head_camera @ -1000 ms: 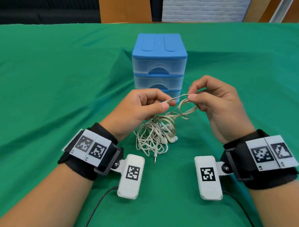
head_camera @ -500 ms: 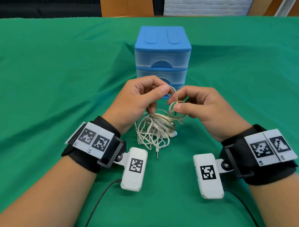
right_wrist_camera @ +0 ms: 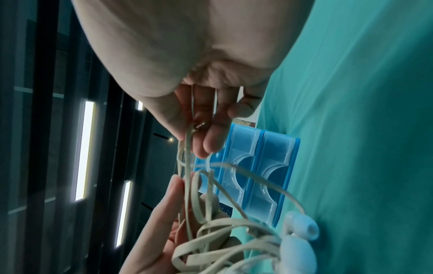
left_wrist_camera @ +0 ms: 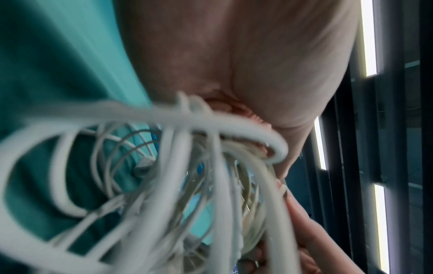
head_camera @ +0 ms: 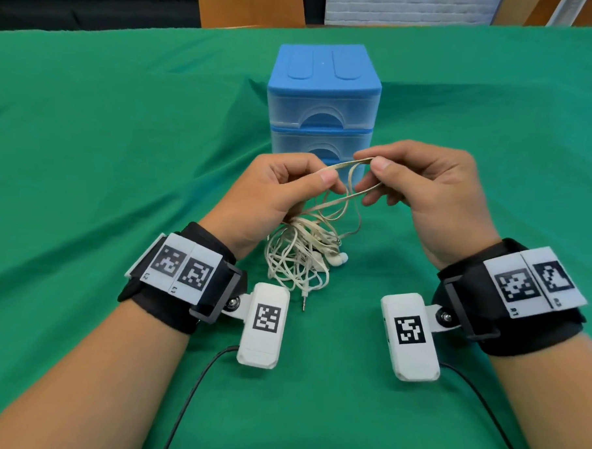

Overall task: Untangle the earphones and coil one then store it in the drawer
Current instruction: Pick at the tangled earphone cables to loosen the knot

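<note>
**Figure: Loosening a cable loop from the tangled earphones**

Head view. The left hand (head_camera: 282,193) and right hand (head_camera: 421,192) are raised above the green bench (head_camera: 87,147), palms facing each other, each pinching a flat cable loop between thumb and forefinger. The earphones (head_camera: 300,258) hang as a tangle from the left hand, the lower strands and jack plug (head_camera: 304,301) reaching down to the cloth. The blue drawer unit (head_camera: 322,100) stands just behind, its drawers closed. To do this step well, the loop should probably be drawn apart gently and fed back through the knot; a hard pull would likely tighten it.

Left wrist view. Blurred cable strands (left_wrist_camera: 164,176) fill the frame below the palm (left_wrist_camera: 234,55); the pinch itself cannot be made out.

Right wrist view. The right fingers (right_wrist_camera: 199,137) hold a strand narrowly between thumb and fingertips; an earbud (right_wrist_camera: 302,224) dangles near the drawer unit (right_wrist_camera: 255,166).
</note>
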Tool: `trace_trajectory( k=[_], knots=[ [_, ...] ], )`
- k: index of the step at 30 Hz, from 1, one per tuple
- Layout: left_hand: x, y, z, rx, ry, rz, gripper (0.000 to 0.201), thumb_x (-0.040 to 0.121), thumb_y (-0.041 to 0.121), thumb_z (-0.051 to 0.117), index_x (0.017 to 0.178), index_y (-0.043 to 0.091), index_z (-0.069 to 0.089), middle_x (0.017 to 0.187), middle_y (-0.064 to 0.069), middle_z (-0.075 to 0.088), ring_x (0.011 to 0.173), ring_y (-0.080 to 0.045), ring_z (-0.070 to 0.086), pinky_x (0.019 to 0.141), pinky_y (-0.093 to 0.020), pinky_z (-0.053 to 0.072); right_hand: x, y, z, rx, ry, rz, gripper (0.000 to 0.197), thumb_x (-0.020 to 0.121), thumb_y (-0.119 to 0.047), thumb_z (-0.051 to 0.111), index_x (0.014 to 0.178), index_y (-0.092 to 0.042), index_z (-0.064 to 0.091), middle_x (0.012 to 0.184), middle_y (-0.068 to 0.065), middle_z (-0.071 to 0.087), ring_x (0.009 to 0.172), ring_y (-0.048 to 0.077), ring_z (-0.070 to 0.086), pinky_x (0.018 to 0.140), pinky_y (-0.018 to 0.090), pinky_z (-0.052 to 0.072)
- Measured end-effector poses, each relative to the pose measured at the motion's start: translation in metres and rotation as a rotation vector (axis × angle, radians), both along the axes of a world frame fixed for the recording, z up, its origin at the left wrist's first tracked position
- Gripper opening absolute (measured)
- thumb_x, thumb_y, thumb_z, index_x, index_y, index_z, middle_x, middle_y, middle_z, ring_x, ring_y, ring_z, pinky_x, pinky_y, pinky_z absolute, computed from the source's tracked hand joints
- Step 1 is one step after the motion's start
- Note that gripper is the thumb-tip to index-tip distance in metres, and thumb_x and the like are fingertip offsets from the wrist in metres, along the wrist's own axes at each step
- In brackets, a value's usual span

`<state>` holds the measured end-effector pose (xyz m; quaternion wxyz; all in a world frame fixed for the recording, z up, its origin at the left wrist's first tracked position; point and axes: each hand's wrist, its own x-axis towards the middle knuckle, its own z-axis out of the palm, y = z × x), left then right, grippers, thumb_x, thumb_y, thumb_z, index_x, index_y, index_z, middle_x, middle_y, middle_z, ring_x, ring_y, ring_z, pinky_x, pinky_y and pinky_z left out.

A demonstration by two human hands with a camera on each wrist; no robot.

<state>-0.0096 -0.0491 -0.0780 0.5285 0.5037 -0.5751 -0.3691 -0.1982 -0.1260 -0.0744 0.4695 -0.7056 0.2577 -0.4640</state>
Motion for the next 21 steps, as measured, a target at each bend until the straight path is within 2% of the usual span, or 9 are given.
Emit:
trace_trajectory(
  k=[5, 8, 11, 14, 16, 18, 21],
  knots=[
    [0.0006, -0.0003, 0.0017, 0.014, 0.107, -0.004, 0.023, 0.103, 0.018, 0.052, 0.094, 0.008, 0.071, 0.062, -0.006, 0.021, 0.053, -0.015, 0.014, 0.045, -0.019, 0.017, -0.0017, -0.0004, -0.0013, 0.059, 0.036, 0.047, 0.016, 0.093, -0.004, 0.064, 0.098, -0.014, 0.074, 0.076, 0.007, 0.077, 0.059, 0.017, 0.069, 0.054, 0.019, 0.042],
    [0.0024, -0.0001, 0.0024, 0.029, 0.15, 0.019, 0.023, 0.104, 0.018, 0.049, 0.098, 0.009, 0.07, 0.061, -0.002, 0.03, 0.049, -0.012, 0.017, 0.044, -0.021, 0.016, -0.0002, 0.0002, -0.0038, 0.109, 0.033, 0.123, 0.012, 0.087, -0.002, 0.071, 0.093, -0.012, 0.072, 0.074, 0.005, 0.076, 0.058, 0.012, 0.063, 0.054, 0.019, 0.041],
    [0.0051, -0.0002, 0.0024, 0.032, 0.154, 0.01, 0.021, 0.1, 0.02, 0.052, 0.103, 0.01, 0.071, 0.061, 0.0, 0.042, 0.044, -0.008, 0.023, 0.043, -0.02, 0.019, 0.0006, 0.0013, -0.0046, 0.143, 0.018, 0.188, 0.016, 0.076, -0.007, 0.081, 0.087, -0.012, 0.07, 0.068, 0.001, 0.072, 0.056, 0.01, 0.059, 0.055, 0.019, 0.042],
    [0.0018, 0.0021, 0.0025, 0.001, 0.077, -0.015, 0.02, 0.096, 0.017, 0.059, 0.108, 0.004, 0.069, 0.057, 0.008, 0.043, 0.043, -0.003, 0.028, 0.043, -0.017, 0.022, 0.0007, 0.0029, -0.0031, 0.16, -0.002, 0.204, 0.019, 0.071, -0.011, 0.079, 0.084, -0.009, 0.064, 0.063, 0.001, 0.068, 0.053, 0.012, 0.059, 0.054, 0.019, 0.045],
    [-0.0024, 0.0036, 0.0018, -0.024, 0.002, -0.018, 0.017, 0.096, 0.013, 0.062, 0.104, -0.001, 0.069, 0.052, 0.014, 0.044, 0.044, 0.0, 0.032, 0.044, -0.013, 0.025, 0.0005, 0.0029, -0.0032, 0.165, 0.002, 0.208, 0.022, 0.072, -0.009, 0.082, 0.083, -0.01, 0.063, 0.063, 0.002, 0.067, 0.053, 0.015, 0.06, 0.056, 0.025, 0.045],
    [-0.004, 0.0034, 0.0008, -0.036, -0.01, -0.013, 0.016, 0.095, 0.017, 0.062, 0.096, 0.004, 0.071, 0.052, 0.013, 0.043, 0.046, -0.001, 0.032, 0.045, -0.013, 0.025, 0.0006, 0.002, -0.0038, 0.185, 0.005, 0.209, 0.019, 0.075, -0.009, 0.08, 0.081, -0.012, 0.062, 0.061, -0.002, 0.067, 0.055, 0.016, 0.058, 0.062, 0.035, 0.042],
    [-0.0019, 0.001, -0.0008, -0.014, 0.054, -0.012, 0.015, 0.097, 0.022, 0.061, 0.089, 0.014, 0.073, 0.06, 0.003, 0.043, 0.046, -0.009, 0.027, 0.043, -0.018, 0.021, 0.0017, 0.0012, -0.0057, 0.227, 0.0, 0.209, 0.014, 0.077, -0.012, 0.076, 0.081, -0.013, 0.063, 0.062, -0.002, 0.066, 0.056, 0.014, 0.056, 0.062, 0.034, 0.04]
  ],
)
